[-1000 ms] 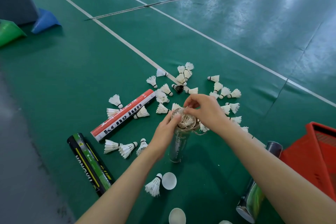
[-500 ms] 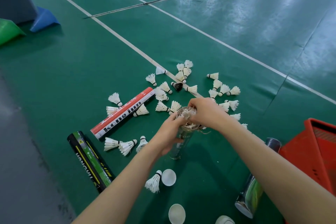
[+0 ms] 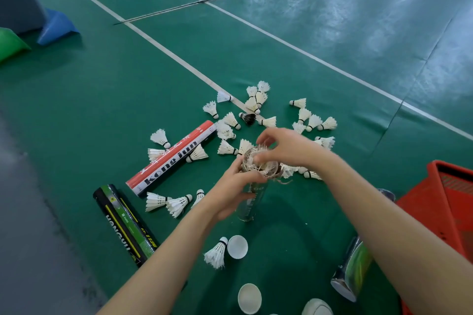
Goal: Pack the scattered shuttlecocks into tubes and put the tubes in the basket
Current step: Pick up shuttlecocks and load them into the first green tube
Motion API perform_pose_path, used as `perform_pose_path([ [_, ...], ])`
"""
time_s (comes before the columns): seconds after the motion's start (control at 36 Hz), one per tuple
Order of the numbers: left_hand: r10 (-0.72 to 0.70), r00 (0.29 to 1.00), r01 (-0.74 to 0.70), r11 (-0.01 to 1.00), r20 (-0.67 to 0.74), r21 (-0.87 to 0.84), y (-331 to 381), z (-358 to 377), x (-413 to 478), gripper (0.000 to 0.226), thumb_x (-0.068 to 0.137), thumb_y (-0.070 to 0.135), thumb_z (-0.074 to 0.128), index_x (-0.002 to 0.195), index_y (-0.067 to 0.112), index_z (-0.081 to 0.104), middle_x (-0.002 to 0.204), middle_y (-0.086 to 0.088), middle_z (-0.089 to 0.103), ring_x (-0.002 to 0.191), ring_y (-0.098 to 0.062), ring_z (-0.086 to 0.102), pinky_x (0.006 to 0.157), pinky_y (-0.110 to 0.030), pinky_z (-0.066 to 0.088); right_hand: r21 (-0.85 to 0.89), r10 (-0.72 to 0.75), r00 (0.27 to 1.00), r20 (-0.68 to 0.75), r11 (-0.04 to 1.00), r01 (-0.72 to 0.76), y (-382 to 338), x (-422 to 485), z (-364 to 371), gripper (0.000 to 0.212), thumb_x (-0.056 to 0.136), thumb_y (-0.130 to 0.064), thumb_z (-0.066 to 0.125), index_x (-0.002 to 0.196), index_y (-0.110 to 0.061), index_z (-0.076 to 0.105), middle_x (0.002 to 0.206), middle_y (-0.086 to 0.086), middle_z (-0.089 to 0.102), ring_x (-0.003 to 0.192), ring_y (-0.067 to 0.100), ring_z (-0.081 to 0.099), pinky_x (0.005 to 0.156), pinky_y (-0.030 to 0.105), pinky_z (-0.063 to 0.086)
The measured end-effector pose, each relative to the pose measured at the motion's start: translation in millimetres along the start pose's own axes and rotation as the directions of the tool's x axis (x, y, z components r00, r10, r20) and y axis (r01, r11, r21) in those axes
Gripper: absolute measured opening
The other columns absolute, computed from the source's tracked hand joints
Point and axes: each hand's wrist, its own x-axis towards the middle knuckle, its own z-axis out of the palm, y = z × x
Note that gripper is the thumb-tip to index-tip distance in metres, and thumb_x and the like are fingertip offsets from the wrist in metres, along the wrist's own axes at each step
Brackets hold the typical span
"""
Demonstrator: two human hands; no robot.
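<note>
Two grips: both busy tbh
Left grip (image 3: 230, 192): wrapped round the upright tube (image 3: 249, 206), just below its mouth
Right grip (image 3: 286, 148): pinching shuttlecock (image 3: 261, 165) in the mouth, push probably goes straight down

Bare floor (image 3: 115, 110) far left; shuttlecocks (image 3: 311, 121), lying tubes (image 3: 174, 158) and caps (image 3: 237, 247) all round the upright tube (image 3: 249, 202).

The light is bright and even. Pale streaks of glare wash over the green floor (image 3: 358, 20) at the upper right (the sheen there is almost white). Shadows are soft: a darker patch lies on the floor beneath the right forearm (image 3: 371, 207). The right hand (image 3: 284, 148) is slightly smeared by motion blur. The wide lens bends the white line (image 3: 163, 50), and the grey bin (image 3: 18, 0) at the left edge looks soft.
</note>
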Motion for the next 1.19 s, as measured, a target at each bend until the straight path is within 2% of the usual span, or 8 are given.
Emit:
perform_pose_path([
  [0.06,0.001,1.0,-0.001,1.0,0.008,-0.014,-2,-3,0,0.055,0.069,0.007,0.067,0.12,0.023,0.053,0.123,-0.011,0.062,0.107,-0.023,0.06,0.085,-0.04,0.044,0.101,-0.148,0.981,-0.128,0.982,0.161,5,-15,-8,0.031,0.085,-0.036,0.069,0.111,-0.023,0.059,0.108,-0.012,0.059,0.099,0.005,0.056,0.088,0.024,0.046],
  [0.14,0.014,1.0,-0.013,0.999,0.017,-0.047,-5,-7,2,0.059,0.064,0.002,0.068,0.118,0.024,0.056,0.109,-0.006,0.066,0.098,-0.02,0.061,0.085,-0.041,0.043,-0.162,-0.411,0.896,-0.169,0.908,0.387,12,-37,-8,0.016,0.089,-0.028,0.062,0.104,-0.027,0.057,0.088,-0.025,0.05,0.087,-0.005,0.048,0.079,0.017,0.037],
  [0.28,0.058,0.998,-0.058,0.998,0.001,0.035,-12,-4,6,0.065,0.062,-0.003,0.072,0.117,0.026,0.055,0.103,-0.003,0.066,0.091,-0.017,0.061,0.08,-0.037,0.046,-0.428,-0.214,0.957,0.197,0.859,0.28,12,-55,9,0.037,0.086,-0.02,0.053,0.116,-0.023,0.032,0.065,-0.007,0.047,0.069,0.024,0.053,0.071,0.039,0.049],
  [0.36,0.112,0.993,-0.105,0.981,-0.032,0.163,-15,-6,8,0.062,0.068,-0.001,0.075,0.116,0.033,0.055,0.114,-0.003,0.065,0.1,-0.015,0.062,0.082,-0.027,0.049,-0.46,-0.172,0.958,0.231,0.848,0.263,8,-50,13,0.04,0.084,-0.016,0.052,0.116,-0.019,0.029,0.063,-0.005,0.043,0.065,0.026,0.051,0.066,0.04,0.049],
  [0.47,0.127,0.991,-0.112,0.956,-0.038,0.272,-16,-13,9,0.068,0.062,0.017,0.08,0.117,0.045,0.054,0.12,0.005,0.064,0.119,-0.014,0.054,0.105,-0.043,0.041,-0.489,-0.137,0.958,0.253,0.836,0.249,5,-43,14,0.039,0.082,-0.013,0.052,0.11,-0.02,0.027,0.057,0.0,0.057,0.053,0.02,0.06,0.065,0.04,0.055],
  [0.81,0.118,0.992,-0.095,0.929,-0.042,0.359,-14,-19,10,0.068,0.062,0.023,0.082,0.117,0.05,0.051,0.12,0.007,0.064,0.121,-0.01,0.052,0.106,-0.043,0.039,-0.559,-0.186,0.963,0.196,0.785,0.266,2,-42,21,0.03,0.089,-0.019,0.05,0.11,-0.02,0.03,0.065,-0.002,0.051,0.056,0.022,0.054,0.059,0.035,0.049],
  [0.97,0.134,0.989,-0.104,0.922,-0.055,0.372,-14,-18,14,0.067,0.067,0.02,0.083,0.116,0.053,0.05,0.119,0.016,0.063,0.124,0.0,0.045,0.108,-0.043,0.037,-0.644,-0.342,0.934,0.099,0.694,0.322,-4,-35,11,0.02,0.094,-0.026,0.049,0.113,-0.023,0.051,0.114,-0.004,0.06,0.094,0.025,0.061,0.062,0.029,0.032],
  [1.19,0.132,0.99,-0.102,0.905,-0.046,0.414,-15,-22,12,0.071,0.072,0.016,0.082,0.126,0.047,0.046,0.12,0.016,0.062,0.123,0.001,0.046,0.099,-0.029,0.038,-0.126,-0.229,0.968,0.099,0.962,0.24,8,-32,3,0.019,0.088,-0.035,0.065,0.086,-0.018,0.072,0.066,-0.004,0.065,0.057,0.005,0.059,0.063,0.022,0.052],
])
